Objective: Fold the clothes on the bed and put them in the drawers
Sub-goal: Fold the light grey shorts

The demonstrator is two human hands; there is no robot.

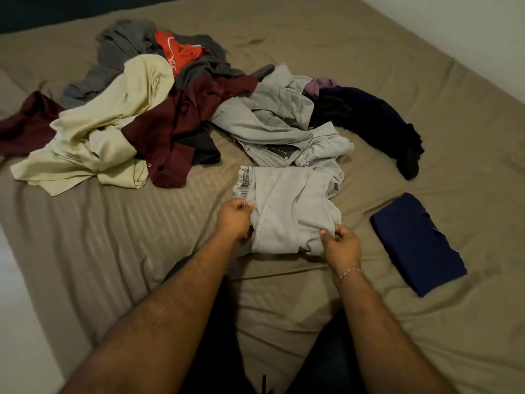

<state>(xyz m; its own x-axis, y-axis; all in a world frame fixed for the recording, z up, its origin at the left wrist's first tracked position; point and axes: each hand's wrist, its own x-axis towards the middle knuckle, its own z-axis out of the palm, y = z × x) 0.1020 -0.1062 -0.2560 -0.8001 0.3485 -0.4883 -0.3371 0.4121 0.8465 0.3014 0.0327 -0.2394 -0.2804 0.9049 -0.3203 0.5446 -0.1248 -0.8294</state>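
Note:
Light grey jeans (289,206) lie partly folded on the bed (113,240) in front of me, their far part still crumpled. My left hand (234,220) pinches the left edge of the fold near the waistband. My right hand (339,244) pinches the fold's near right corner. A folded navy garment (417,243) lies flat to the right. Behind the jeans sits a loose pile: a cream garment (108,132), a maroon shirt (181,120), a dark grey top (127,44), a red shirt (180,52) and a dark navy garment (377,120).
The bed has a tan sheet with wrinkles. A white wall (468,27) runs along its right side. The bed's left edge (17,251) meets a pale floor. My knees in dark shorts rest on the near part of the bed. No drawers are in view.

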